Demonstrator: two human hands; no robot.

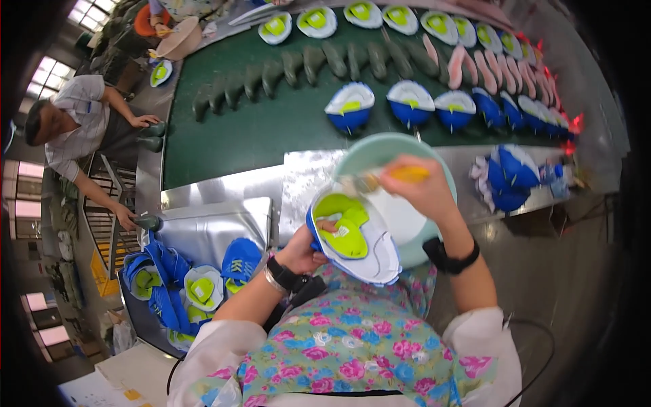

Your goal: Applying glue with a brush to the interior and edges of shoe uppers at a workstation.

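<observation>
My left hand (300,251) grips a shoe upper (381,252) by its edge, with the thumb on the inside. The upper is blue outside, with a white rim and a bright green lining, and its open underside faces up. Above its far end my right hand (426,190) is closed around a brush with a yellow handle (411,174). The bristles look blurred and are close to the upper's far rim; whether they touch it I cannot tell. Just beyond and beneath both hands stands a pale green basin (380,150) holding white liquid.
A green conveyor belt (230,146) carries rows of dark green shoe lasts (291,66), pink soles (456,68) and blue-white uppers (349,108). More uppers lie in a tray (237,210) at left. A co-worker (85,115) handles lasts there. Shoe uppers (510,178) sit at right.
</observation>
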